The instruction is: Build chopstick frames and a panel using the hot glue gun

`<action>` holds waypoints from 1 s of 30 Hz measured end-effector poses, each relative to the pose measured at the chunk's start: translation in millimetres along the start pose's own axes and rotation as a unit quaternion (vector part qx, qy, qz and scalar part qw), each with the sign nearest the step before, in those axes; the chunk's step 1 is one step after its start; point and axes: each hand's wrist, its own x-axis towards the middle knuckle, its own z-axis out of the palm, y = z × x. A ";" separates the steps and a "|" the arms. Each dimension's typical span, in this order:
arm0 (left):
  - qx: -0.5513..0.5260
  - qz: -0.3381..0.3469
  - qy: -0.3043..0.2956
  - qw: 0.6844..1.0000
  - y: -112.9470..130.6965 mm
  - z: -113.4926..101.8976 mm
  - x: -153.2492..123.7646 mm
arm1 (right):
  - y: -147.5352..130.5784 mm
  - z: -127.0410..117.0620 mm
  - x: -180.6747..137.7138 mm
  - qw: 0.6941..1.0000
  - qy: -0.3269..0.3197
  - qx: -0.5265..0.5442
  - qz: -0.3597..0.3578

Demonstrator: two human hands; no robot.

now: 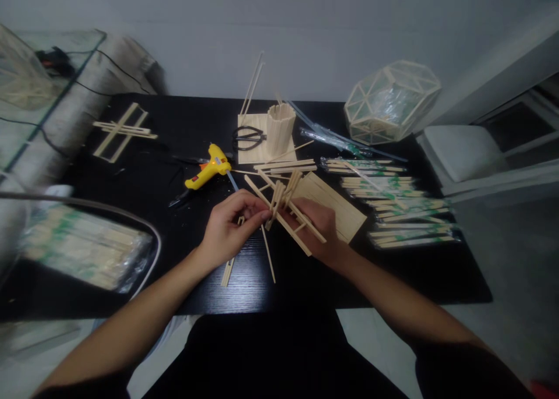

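Between my hands, above the black table, is a small frame of glued wooden sticks (pixel 293 234) with crosspieces and short upright pieces. My left hand (pixel 231 221) pinches one of its short pieces between thumb and fingers. Behind the frame, my right hand (pixel 317 224) is closed around it, its fingers partly hidden. Loose sticks (pixel 268 253) lie below my left hand. A yellow glue gun (pixel 212 167) rests beyond my left hand, with a clear glue stick (pixel 232 180) near its back end. A flat wooden panel (pixel 336 204) lies behind my right hand.
A stick-built cup (pixel 280 132) and black-handled scissors (pixel 248 138) sit on a wooden board at the back. Wrapped chopstick packs (pixel 406 207) line the right side. A faceted stick frame (pixel 393 102) stands at back right, a crossed stick frame (pixel 123 132) at left. A cable (pixel 144 224) curves at left.
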 end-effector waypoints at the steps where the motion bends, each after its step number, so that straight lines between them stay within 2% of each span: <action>1: 0.004 0.008 -0.003 1.000 -0.2 0.0 -0.1 | -0.2 0.0 0.0 1.000 0.002 -0.004 -0.001; 11: 0.024 0.058 -0.036 0.997 -3.7 0.7 -3.9 | 1.6 2.2 -2.3 1.000 0.010 0.020 0.007; 19: 0.030 0.052 -0.008 0.998 -5.4 1.2 -3.7 | -8.3 -4.3 5.0 0.997 -0.013 0.042 0.062; 25: 0.049 0.065 0.011 0.997 -4.2 0.4 -4.8 | -8.3 -5.4 6.1 0.997 -0.015 0.053 0.058; 30: 0.083 0.100 0.005 0.992 -2.1 -0.5 -4.9 | -7.0 -3.8 5.4 0.998 -0.015 0.036 0.055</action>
